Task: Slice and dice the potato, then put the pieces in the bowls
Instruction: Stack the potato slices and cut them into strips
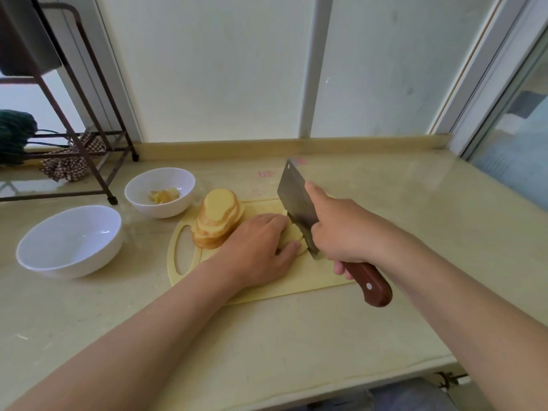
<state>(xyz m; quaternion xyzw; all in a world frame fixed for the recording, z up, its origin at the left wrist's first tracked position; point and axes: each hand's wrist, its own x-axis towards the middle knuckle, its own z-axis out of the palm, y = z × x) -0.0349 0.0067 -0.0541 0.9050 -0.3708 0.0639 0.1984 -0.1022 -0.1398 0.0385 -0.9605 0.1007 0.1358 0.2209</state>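
Observation:
A pale yellow cutting board (299,284) lies on the counter. On its left end leans a stack of round potato slices (218,219). My left hand (258,250) presses down on a few flat potato slices (292,234) at the board's middle, its fingertips curled against the blade. My right hand (344,232) grips a cleaver (296,203) by its brown wooden handle, index finger along the blade's side; the edge is down in the slices. A small white bowl (160,191) behind the board holds a few potato bits. A larger white bowl (69,240) to the left is empty.
A dark metal rack (89,120) stands at the back left with a patterned cloth (69,164) under it. The counter (267,351) meets a white wall behind and a window frame on the right. Its front edge runs near the bottom right.

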